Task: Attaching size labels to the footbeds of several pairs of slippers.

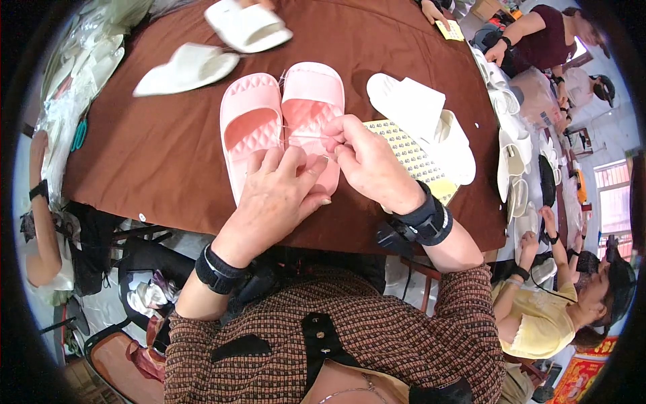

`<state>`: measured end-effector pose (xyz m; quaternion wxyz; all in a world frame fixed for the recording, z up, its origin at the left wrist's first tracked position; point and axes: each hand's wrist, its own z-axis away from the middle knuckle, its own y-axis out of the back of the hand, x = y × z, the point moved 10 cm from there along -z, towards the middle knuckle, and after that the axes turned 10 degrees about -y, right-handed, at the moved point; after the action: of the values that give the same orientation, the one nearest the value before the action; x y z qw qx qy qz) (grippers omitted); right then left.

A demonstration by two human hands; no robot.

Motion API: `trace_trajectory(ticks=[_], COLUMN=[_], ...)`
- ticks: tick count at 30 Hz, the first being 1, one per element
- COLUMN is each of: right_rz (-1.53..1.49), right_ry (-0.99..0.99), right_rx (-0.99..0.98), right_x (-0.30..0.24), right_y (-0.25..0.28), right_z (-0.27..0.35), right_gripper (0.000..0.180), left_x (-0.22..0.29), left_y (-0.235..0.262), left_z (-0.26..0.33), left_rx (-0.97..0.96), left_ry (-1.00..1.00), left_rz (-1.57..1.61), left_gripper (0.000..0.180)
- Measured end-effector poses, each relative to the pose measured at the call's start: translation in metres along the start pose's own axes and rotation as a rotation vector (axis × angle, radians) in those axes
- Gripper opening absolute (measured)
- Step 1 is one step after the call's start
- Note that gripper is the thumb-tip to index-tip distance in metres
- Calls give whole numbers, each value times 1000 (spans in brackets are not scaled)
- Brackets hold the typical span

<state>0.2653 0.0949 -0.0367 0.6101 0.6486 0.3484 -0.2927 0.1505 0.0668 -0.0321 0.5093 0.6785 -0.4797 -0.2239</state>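
A pair of pink slide slippers lies side by side in front of me, the left slipper [250,101] and the right slipper [313,84], with quilted insoles. Fine strands show between the two straps. My left hand [272,195] rests over the heel ends, its fingers bent and its thumb at the right slipper's heel edge. Above that same slipper, my right hand [373,165] is closed in a pinch, and a thin strand appears to run to its fingertips. The fingers partly cover the insoles and heels.
A yellow sticker sheet [402,145] lies at the right, partly under white slippers [420,111]. At the far left side are another white slipper [188,71] and one touched by another person's hand [259,3]. Plastic bags [87,74] line the brown cloth's [155,155] left edge. Co-workers sit at right.
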Motion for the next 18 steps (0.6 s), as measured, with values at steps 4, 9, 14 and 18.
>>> trace_trajectory(ticks=[4, 9, 14, 18], right_rz=[-51, 150, 579, 736], right_ry=[30, 238, 437, 462], right_rx=[-40, -16, 17, 13], right_x=[-4, -21, -41, -46], right_y=[1, -4, -13, -22], right_z=[5, 14, 36, 48], right_gripper=[17, 20, 27, 39], left_x=[-2, -1, -1, 0], left_y=[1, 6, 6, 7], left_z=[2, 5, 5, 6], left_rx=[6, 59, 60, 62], left_ry=[-6, -37, -36, -41], left_rz=[29, 37, 56, 52], left_gripper=[46, 42, 38, 35])
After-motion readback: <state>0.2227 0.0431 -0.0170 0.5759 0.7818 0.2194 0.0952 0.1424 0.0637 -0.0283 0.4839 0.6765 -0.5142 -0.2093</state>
